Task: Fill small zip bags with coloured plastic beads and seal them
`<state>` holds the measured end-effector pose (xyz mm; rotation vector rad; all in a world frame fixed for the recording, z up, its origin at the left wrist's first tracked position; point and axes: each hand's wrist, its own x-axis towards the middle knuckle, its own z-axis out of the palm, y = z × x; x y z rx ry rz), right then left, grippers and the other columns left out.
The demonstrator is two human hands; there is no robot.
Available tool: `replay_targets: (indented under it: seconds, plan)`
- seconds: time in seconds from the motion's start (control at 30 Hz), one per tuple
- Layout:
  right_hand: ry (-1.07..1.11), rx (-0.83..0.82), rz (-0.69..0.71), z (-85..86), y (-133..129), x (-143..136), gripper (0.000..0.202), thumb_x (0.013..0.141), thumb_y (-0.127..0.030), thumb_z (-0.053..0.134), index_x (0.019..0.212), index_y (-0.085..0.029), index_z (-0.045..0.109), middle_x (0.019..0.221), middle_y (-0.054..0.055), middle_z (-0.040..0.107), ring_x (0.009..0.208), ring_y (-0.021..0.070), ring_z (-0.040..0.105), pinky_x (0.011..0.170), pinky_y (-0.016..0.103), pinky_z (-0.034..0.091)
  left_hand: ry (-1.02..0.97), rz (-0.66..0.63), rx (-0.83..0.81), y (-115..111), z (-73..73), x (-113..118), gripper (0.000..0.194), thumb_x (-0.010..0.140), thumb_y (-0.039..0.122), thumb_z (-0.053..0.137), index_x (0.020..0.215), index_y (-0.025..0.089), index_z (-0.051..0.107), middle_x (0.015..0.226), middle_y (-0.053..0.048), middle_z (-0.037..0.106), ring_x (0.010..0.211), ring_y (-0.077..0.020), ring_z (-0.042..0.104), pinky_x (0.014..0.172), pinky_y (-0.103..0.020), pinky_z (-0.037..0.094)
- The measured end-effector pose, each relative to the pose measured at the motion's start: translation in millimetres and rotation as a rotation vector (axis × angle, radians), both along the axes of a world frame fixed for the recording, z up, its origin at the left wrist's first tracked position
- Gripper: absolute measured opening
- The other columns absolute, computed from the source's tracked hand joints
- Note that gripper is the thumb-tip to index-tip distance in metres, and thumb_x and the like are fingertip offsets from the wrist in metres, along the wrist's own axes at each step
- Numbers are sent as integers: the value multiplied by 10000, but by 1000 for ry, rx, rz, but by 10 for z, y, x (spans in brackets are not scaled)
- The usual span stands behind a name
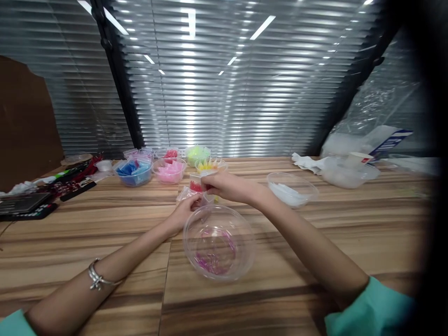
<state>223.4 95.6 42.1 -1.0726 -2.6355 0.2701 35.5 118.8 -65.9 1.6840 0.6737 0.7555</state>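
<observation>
A small clear plastic bag [207,198] is between my two hands, just behind a large clear bowl [220,242] with thin purple-pink pieces on its bottom. My left hand [187,209] pinches the bag's lower left side. Fingers bent down, my right hand [224,185] grips its upper edge from the right. Red pieces [196,186] in clear plastic show beside the right fingertips. Another crinkled clear bag [185,192] lies by the left fingers.
Bowls with blue [133,172], pink [169,170], yellow [211,164] and green [198,155] contents stand behind my hands. A bowl with white pieces [292,190] is at right. Dark trays [26,205] lie far left; a lidded container [346,172] sits far right.
</observation>
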Motion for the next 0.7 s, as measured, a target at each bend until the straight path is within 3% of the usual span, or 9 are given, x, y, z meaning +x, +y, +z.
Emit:
replay_targets:
  seconds: [0.33, 0.7]
  plan:
    - [0, -39, 21, 39, 39, 74, 184, 863, -112, 492, 828, -168, 663, 790, 11, 662, 685, 123, 528, 623, 251, 352, -15, 6, -63, 56, -5, -2, 465, 720, 398, 754, 1082, 155, 594, 924, -42, 626, 807, -149, 584, 744, -257, 455]
    - [8, -166, 23, 36, 60, 148, 245, 819, -69, 513, 853, -180, 729, 879, 19, 718, 759, 145, 603, 674, 256, 417, 31, -25, 8, 0, 41, -6, 475, 773, 419, 698, 1153, 160, 579, 930, -38, 621, 791, -145, 573, 704, -249, 448]
